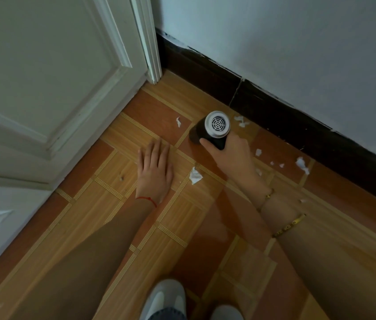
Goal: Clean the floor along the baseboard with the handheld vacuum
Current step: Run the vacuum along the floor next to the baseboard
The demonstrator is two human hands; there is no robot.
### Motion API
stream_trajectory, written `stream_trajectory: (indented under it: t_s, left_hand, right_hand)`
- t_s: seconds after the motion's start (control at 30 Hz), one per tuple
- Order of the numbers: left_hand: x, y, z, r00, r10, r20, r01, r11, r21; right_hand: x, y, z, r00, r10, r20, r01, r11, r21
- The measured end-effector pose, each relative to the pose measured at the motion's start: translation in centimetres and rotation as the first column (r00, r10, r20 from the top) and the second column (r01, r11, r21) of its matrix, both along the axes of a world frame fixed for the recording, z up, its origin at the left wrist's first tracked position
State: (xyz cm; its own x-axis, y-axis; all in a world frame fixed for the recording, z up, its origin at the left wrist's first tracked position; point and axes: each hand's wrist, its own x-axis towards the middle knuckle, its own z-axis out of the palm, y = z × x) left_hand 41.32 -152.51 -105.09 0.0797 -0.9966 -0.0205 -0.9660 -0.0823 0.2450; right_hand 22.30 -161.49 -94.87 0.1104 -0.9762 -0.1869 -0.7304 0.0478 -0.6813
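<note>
My right hand (233, 153) fingers curl round the handheld vacuum (212, 129) | left hand (154, 167) flat, fingers straight on the floor (205, 239) | vacuum: black body, silver grilled end cap facing me, no readable writing | nozzle down near the dark baseboard (275, 116) | paper scraps (195, 176) scattered around.

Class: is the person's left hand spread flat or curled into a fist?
Spread flat: the left hand rests palm-down on the floor, fingers straight.

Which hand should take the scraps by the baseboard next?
Right. The right hand already grips the handheld vacuum near the paper scraps at the baseboard; the left hand lies flat on the floor.
</note>
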Motion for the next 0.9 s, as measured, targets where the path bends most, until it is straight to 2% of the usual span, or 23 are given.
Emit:
stream_trajectory:
  t_s: [0.23,0.33,0.47,0.57,0.77,0.9]
  left_hand:
    - [0.1,0.1,-0.4,1.000,0.018,-0.001,-0.018,1.000,-0.025]
    - [0.0,0.2,-0.4,1.000,0.017,-0.012,-0.017,0.999,-0.047]
    - [0.0,0.2,-0.4,0.999,0.025,-0.028,-0.027,0.997,-0.069]
    - [0.0,0.2,-0.3,0.999,0.023,-0.040,-0.026,0.995,-0.095]
    - [0.0,0.2,-0.4,0.998,0.027,-0.054,-0.033,0.993,-0.114]
    - [0.0,0.1,-0.3,0.998,0.032,-0.057,-0.038,0.993,-0.115]
  right_hand:
    - [-0.1,-1.0,-0.3,0.999,-0.031,-0.026,0.029,0.997,-0.070]
    - [0.5,-1.9,-0.4,0.999,0.007,0.050,-0.006,1.000,-0.005]
    - [1.4,-3.1,-0.4,0.995,-0.026,0.094,0.031,0.998,-0.052]
    - [2.4,-3.8,-0.2,0.988,-0.014,0.152,0.012,1.000,0.012]
    - [3.7,-4.0,-0.5,0.988,0.023,0.154,-0.020,1.000,-0.018]
    - [3.5,-3.6,-0.4,0.991,0.091,0.097,-0.091,0.996,-0.007]
